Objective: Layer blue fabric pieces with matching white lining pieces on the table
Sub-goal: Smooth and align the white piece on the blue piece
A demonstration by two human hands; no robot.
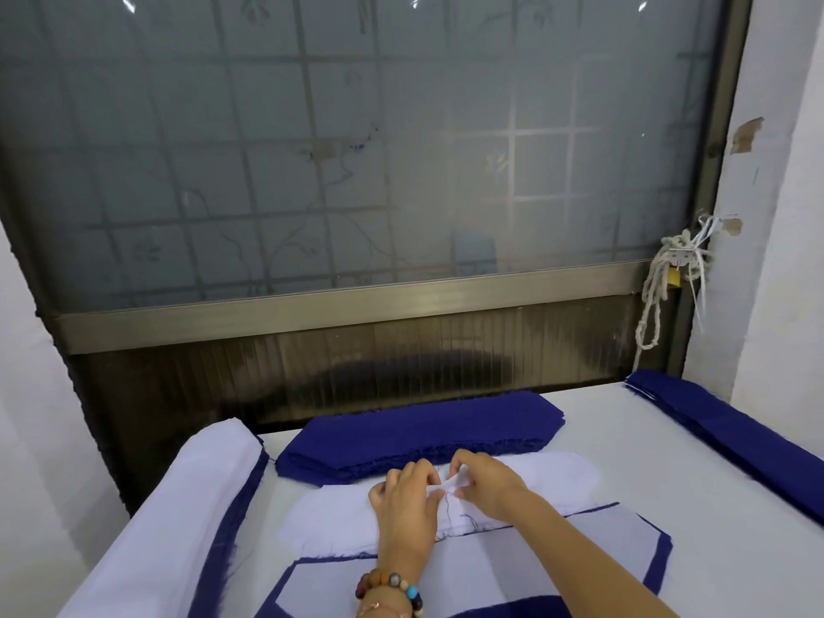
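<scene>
Soft, cool daylight enters through the large frosted glass window (356, 149) beyond the left hand (405, 501) and right hand (486, 481), with glare streaks at its top. Faint shadows lie under them on the thin white lining fabric piece (339, 515). Wide-angle distortion bows the window frame.

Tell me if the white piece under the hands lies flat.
Mostly flat; left hand and right hand pinch a small part of the white piece up.

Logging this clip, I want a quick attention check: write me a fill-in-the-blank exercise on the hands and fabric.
The left hand and right hand pinch a lining piece coloured ___.
The beaded bracelet sits on the ___ wrist.
The fabric stack just behind the hands is ___.
Missing: white, left, blue.
</scene>
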